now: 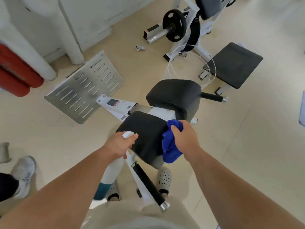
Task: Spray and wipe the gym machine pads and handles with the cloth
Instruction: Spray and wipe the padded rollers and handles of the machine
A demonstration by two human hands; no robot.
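1. Head view. Left hand [120,146]: fingers curled tight round the neck of the spray bottle [112,169], forefinger lying over its white nozzle head.
2. Bottle: smooth white cylinder with a teal base, hanging just beside the left edge of the near pad [145,134].
3. Right hand [184,139]: thumb and fingers clamped on the cloth [170,146], a bunched, soft blue fabric pressed against the pad's right edge and drooping below it.
4. Near pad: matte black, thick cushion with rounded corners, mounted on a white metal frame [118,106].
5. Far pad [175,96]: same black covering, curved over the frame beyond the near one.
6. Near handle [148,184]: straight bar in black grip sleeve, chrome end cap, slanting below the near pad. Far handle [212,97]: alike, projecting right of the far pad.
7. Foot plate [84,88]: flat brushed metal with rows of slots, at the frame's far end on the pale floor.
8. Weight plate [174,25]: black disc with cut-outs on a steel bar, well apart at top.
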